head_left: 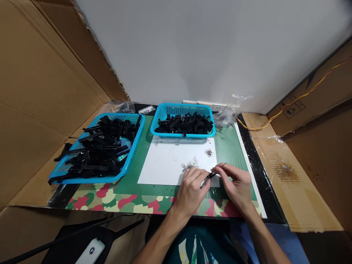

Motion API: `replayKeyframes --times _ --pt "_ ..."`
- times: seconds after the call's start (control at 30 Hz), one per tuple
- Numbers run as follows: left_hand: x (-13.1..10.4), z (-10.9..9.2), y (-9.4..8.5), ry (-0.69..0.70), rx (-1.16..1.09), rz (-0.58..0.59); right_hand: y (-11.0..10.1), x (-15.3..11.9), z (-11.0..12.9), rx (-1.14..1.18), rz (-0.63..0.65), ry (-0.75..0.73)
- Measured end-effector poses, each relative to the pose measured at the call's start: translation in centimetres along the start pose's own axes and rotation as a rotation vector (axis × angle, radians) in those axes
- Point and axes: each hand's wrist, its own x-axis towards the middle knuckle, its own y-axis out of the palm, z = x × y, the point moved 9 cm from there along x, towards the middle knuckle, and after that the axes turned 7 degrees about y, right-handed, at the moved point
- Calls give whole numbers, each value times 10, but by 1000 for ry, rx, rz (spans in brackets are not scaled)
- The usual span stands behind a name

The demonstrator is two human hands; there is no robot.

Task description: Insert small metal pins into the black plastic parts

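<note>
My left hand (192, 187) is closed around a small black plastic part (211, 175) above the lower right of a white sheet (159, 167). Close against the part's right end, my right hand (233, 181) has its thumb and forefinger pinched together. Whatever lies between those fingertips is too small to make out. Just beyond my left hand, a loose pile of tiny thin metal pieces (190, 164) is spread on the sheet. A smaller heap of tiny brownish pieces (209, 152) lies farther back, near the sheet's right edge.
A blue basket (129, 161) at the left holds long black parts, some overhanging its rim. Another blue basket (183, 106) with smaller black pieces stands at the back. Clear plastic bags (227, 116) lie beside it. Cardboard walls (49, 73) enclose the sides; a yellow-orange wire (298, 97) hangs at right.
</note>
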Motion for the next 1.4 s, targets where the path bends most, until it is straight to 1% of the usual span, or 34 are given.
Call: replayKeyframes --times 0.1,0.13,0.17,0.2,0.23,0.3,0.37,0.4,0.43,0.47,0.5,0.53,0.6,0.7,0.77,0.8,0.83,0.9,0.93,1.0,1.1,1.13,1.17,1.23,1.3,1.33,1.4 --pt "0 1 -12 -51 -10 -90 -31 -14 -17 229 -383 143" --pt "2 2 -18 -67 -6 -119 -33 -18 -21 255 -425 176" --pt "7 4 -27 -77 8 -150 -28 -18 -25 259 -384 201" --pt "13 6 -37 -80 35 -184 -16 -16 -26 250 -265 211" --pt "21 8 -50 -77 74 -222 -6 -15 -28 238 -164 210" --pt "42 15 -81 -69 183 -319 8 -13 -31 202 -35 199" --pt "67 25 -111 -86 286 -414 15 -11 -38 176 14 208" --pt "82 32 -121 -102 327 -434 17 -10 -41 166 24 219" --pt "96 39 -126 -116 360 -431 18 -10 -44 159 31 230" --pt "112 45 -127 -120 387 -407 19 -9 -46 153 39 238" --pt "127 51 -124 -116 413 -368 20 -9 -47 149 50 240" --pt "141 56 -116 -105 443 -317 21 -9 -47 147 60 237" --pt "166 67 -93 -83 501 -188 21 -9 -45 150 68 233" --pt "186 80 -58 -62 506 -26 18 -8 -43 174 48 247" --pt "188 85 -44 -56 443 37 18 -7 -45 214 40 272" --pt "187 85 -42 -51 405 54 18 -6 -46 241 42 287" --pt "184 84 -43 -48 372 57 19 -5 -49 270 49 305" --pt "173 82 -57 -50 332 30 18 0 -54 310 67 342" --pt "165 82 -69 -64 320 -3 17 4 -57 311 78 357" --pt "146 84 -100 -96 316 -77 11 16 -60 218 80 341" --pt "107 93 -158 -169 384 -217 2 42 -56 -37 63 212" --pt "91 100 -177 -214 422 -239 2 51 -56 -117 73 186" --pt "74 106 -196 -264 460 -257 4 58 -56 -187 98 163" --pt "39 122 -230 -389 555 -263 14 68 -59 -282 199 141" --pt "2 134 -257 -518 635 -258 22 71 -66 -341 292 167" --pt "-14 138 -267 -560 666 -255 26 70 -70 -359 338 183" --pt "-44 141 -281 -622 709 -243 30 65 -77 -377 396 202"
